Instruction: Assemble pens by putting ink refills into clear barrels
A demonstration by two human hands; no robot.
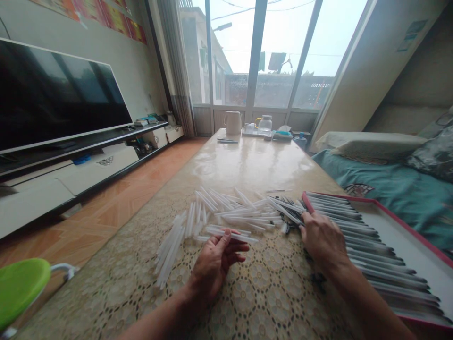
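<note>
My left hand [221, 257] pinches a translucent white plastic tube [244, 237] between thumb and fingers, just above the table. Beyond it spreads a loose pile of similar tubes [226, 208], with another bunch of tubes [170, 250] to its left. My right hand [323, 236] reaches into a heap of thin dark sticks [288, 210] beside the box, fingers bent together; what they grip, if anything, is hidden. Small black pieces [287, 226] lie by its fingertips. The red-rimmed box [406, 222] at right holds a row of pen-like sticks [375, 250] with dark ends.
A patterned, glossy cover lies over the long table [247, 165]. At its far end stand a beige jug [232, 123], a glass pitcher [265, 123] and a tissue pack [282, 134]. A green stool [23, 288] is at the left, a teal-covered seat [354, 170] at the right.
</note>
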